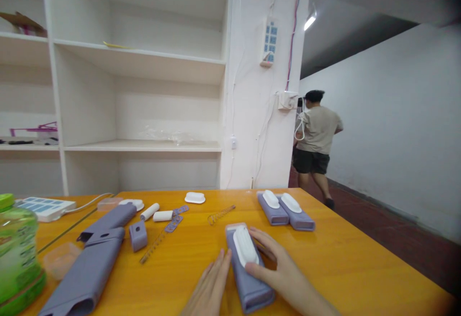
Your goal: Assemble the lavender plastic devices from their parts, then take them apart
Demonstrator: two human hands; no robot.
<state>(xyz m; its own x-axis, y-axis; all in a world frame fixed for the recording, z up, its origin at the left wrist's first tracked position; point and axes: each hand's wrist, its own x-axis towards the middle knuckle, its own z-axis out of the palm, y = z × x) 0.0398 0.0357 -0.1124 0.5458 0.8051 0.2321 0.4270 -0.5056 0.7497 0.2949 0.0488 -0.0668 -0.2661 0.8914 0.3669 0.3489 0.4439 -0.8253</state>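
A purple case (pixel 248 277) with a white ribbed cap lies on the orange table (pixel 342 258) right in front of me. My right hand (pixel 277 268) rests on it from the right, fingers touching the white cap and the case's side. My left hand (pixel 211 287) lies flat on the table against the case's left edge, fingers together and extended. Two more purple cases with white caps (pixel 284 209) sit side by side farther back on the right.
Long purple sleeves (pixel 90 268), a small purple block (pixel 138 235), white cylinders (pixel 156 213), springs (pixel 220 214), a white cap (pixel 195 197), a green bottle (pixel 16 253) and a power strip (pixel 46 207) lie left. White shelves stand behind. A person (pixel 315 138) walks away at right.
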